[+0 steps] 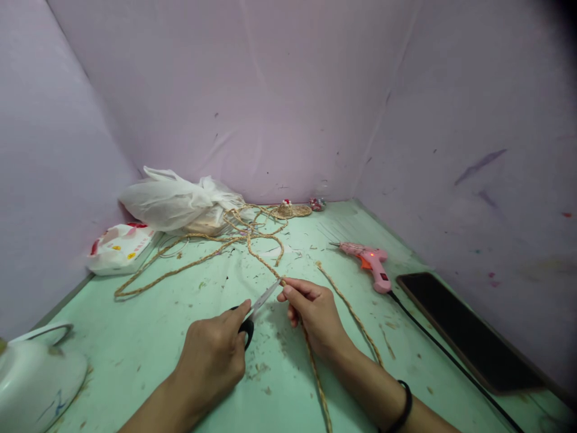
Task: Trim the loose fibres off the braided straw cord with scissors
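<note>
My left hand (216,346) is closed on black-handled scissors (265,294). Their blades point up and to the right, the tips touching or very close to a braided straw cord (261,260). My right hand (313,307) pinches that cord between thumb and fingers, right beside the blade tips. From the right hand the cord runs down to the bottom edge; its other side trails back into loose loops. Whether the blades are around the cord or just beside it I cannot tell. A separate piece of straw cord (347,307) lies to the right, passing behind my right forearm.
A pink glue gun (369,258) with a lit light lies at right, its black cable running forward past a dark phone (469,331). A white plastic bag (180,201), a tissue pack (121,246) and a small straw hat (291,210) lie at the back. White rounded object (40,379), front left.
</note>
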Demonstrator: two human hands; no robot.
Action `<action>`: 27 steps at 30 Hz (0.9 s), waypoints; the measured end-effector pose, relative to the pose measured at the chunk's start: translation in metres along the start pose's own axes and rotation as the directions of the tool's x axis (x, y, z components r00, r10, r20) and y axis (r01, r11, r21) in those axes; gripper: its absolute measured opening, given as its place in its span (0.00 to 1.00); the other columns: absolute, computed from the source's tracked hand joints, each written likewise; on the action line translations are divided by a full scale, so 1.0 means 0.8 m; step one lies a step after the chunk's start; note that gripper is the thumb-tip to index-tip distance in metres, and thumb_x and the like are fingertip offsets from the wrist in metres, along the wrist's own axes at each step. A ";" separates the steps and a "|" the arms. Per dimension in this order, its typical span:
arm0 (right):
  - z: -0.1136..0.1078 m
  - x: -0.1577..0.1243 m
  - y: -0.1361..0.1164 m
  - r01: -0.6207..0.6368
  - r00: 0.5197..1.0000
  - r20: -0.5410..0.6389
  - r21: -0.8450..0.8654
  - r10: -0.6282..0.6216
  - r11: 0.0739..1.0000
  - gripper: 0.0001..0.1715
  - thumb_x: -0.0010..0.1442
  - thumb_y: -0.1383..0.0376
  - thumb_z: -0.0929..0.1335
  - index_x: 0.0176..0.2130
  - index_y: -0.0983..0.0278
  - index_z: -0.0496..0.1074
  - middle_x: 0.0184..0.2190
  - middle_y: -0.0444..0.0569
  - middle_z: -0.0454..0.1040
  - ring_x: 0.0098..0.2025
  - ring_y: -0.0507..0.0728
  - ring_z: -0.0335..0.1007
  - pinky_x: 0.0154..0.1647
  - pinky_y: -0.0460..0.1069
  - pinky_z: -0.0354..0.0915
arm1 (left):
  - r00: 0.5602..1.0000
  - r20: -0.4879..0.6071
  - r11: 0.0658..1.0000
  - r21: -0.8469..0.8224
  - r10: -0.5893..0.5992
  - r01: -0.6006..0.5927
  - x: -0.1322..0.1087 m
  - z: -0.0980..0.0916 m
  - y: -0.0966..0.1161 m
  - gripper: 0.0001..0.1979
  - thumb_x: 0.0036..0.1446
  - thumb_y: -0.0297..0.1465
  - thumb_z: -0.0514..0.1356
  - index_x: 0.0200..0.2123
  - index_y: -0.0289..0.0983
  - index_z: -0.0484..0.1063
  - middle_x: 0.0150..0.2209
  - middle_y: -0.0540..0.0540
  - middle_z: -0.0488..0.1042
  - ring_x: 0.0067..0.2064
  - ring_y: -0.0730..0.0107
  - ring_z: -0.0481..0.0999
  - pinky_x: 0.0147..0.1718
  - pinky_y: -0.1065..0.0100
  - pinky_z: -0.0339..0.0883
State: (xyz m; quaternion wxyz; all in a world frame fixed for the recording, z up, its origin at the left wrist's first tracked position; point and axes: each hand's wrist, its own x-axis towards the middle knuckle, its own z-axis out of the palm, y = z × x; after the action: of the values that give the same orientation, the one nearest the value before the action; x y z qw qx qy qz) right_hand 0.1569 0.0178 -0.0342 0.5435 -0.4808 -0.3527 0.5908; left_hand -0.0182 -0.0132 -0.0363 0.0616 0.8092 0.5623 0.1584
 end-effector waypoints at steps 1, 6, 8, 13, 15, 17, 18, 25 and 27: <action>0.000 0.000 0.000 -0.008 1.000 0.003 0.008 0.008 1.000 0.17 0.44 0.62 0.70 0.35 0.70 0.74 0.20 0.45 0.72 0.14 0.46 0.58 0.11 0.42 0.55 | 1.000 0.007 1.000 -0.024 -0.013 0.013 0.000 -0.002 0.000 0.22 0.49 0.27 0.49 0.50 0.38 0.66 0.39 0.46 0.76 0.37 0.63 0.76 0.34 0.66 0.68; 0.000 0.001 -0.002 -0.043 0.999 0.006 0.040 0.043 0.998 0.16 0.44 0.62 0.70 0.33 0.70 0.73 0.20 0.44 0.71 0.14 0.45 0.57 0.12 0.42 0.54 | 0.998 0.026 0.996 -0.053 -0.065 0.066 0.004 -0.014 0.002 0.22 0.48 0.32 0.52 0.49 0.41 0.65 0.41 0.47 0.75 0.38 0.64 0.75 0.36 0.68 0.65; 0.000 0.001 -0.003 -0.045 0.999 0.009 0.041 0.045 0.998 0.15 0.44 0.62 0.70 0.33 0.70 0.72 0.20 0.44 0.71 0.14 0.45 0.57 0.12 0.41 0.54 | 0.992 0.021 0.992 0.021 -0.126 0.126 0.007 -0.023 0.000 0.24 0.46 0.33 0.53 0.50 0.40 0.64 0.42 0.46 0.74 0.39 0.61 0.74 0.37 0.66 0.64; -0.001 0.003 -0.004 -0.071 0.997 -0.012 0.069 0.072 0.995 0.16 0.43 0.62 0.70 0.32 0.70 0.72 0.20 0.44 0.71 0.14 0.45 0.57 0.12 0.42 0.54 | 0.859 -0.007 0.818 0.299 -0.513 0.491 0.024 -0.056 -0.028 0.22 0.49 0.37 0.49 0.48 0.43 0.66 0.38 0.41 0.75 0.38 0.49 0.73 0.29 0.60 0.61; -0.001 0.005 -0.003 -0.088 0.996 -0.005 0.095 0.089 0.992 0.15 0.42 0.63 0.70 0.32 0.70 0.72 0.21 0.45 0.71 0.16 0.46 0.59 0.13 0.41 0.55 | 0.783 -0.001 0.732 0.355 -0.622 0.582 0.030 -0.066 -0.053 0.20 0.51 0.38 0.47 0.44 0.42 0.68 0.35 0.38 0.75 0.36 0.46 0.73 0.26 0.60 0.58; -0.002 0.005 -0.001 -0.108 0.994 0.011 0.115 0.107 0.987 0.15 0.42 0.63 0.71 0.32 0.70 0.72 0.22 0.45 0.71 0.17 0.46 0.60 0.13 0.41 0.55 | 0.751 0.002 0.697 0.373 -0.660 0.612 0.032 -0.072 -0.082 0.18 0.51 0.38 0.46 0.39 0.39 0.70 0.35 0.35 0.74 0.37 0.45 0.72 0.25 0.61 0.58; -0.002 0.006 0.001 -0.114 0.993 0.019 0.118 0.113 0.986 0.15 0.42 0.63 0.71 0.32 0.70 0.72 0.23 0.46 0.71 0.18 0.46 0.61 0.14 0.41 0.55 | 0.744 0.008 0.691 0.376 -0.668 0.617 0.031 -0.073 -0.096 0.18 0.50 0.37 0.47 0.37 0.37 0.70 0.35 0.34 0.74 0.37 0.45 0.72 0.26 0.61 0.58; -0.002 0.005 0.008 -0.118 0.991 0.074 0.092 0.111 0.989 0.14 0.44 0.63 0.71 0.32 0.69 0.73 0.24 0.46 0.71 0.17 0.45 0.60 0.13 0.41 0.55 | 0.802 -0.158 0.800 0.088 -0.577 0.593 0.035 -0.061 -0.083 0.17 0.51 0.35 0.46 0.31 0.34 0.72 0.32 0.37 0.72 0.34 0.53 0.71 0.28 0.63 0.57; -0.001 0.004 0.009 -0.115 0.989 0.102 0.099 0.105 0.988 0.15 0.44 0.62 0.71 0.32 0.69 0.72 0.24 0.46 0.72 0.17 0.45 0.60 0.13 0.41 0.55 | 0.883 0.036 0.829 -0.328 -0.468 0.453 0.046 -0.045 -0.036 0.15 0.49 0.38 0.51 0.28 0.35 0.72 0.24 0.44 0.70 0.27 0.65 0.69 0.24 0.68 0.56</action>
State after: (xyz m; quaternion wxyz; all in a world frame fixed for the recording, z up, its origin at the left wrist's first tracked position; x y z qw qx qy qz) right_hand 0.1556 0.0194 -0.0415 0.5170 -0.4413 -0.3199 0.6600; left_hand -0.0444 0.0286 -0.0034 0.2181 0.6244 0.7077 0.2484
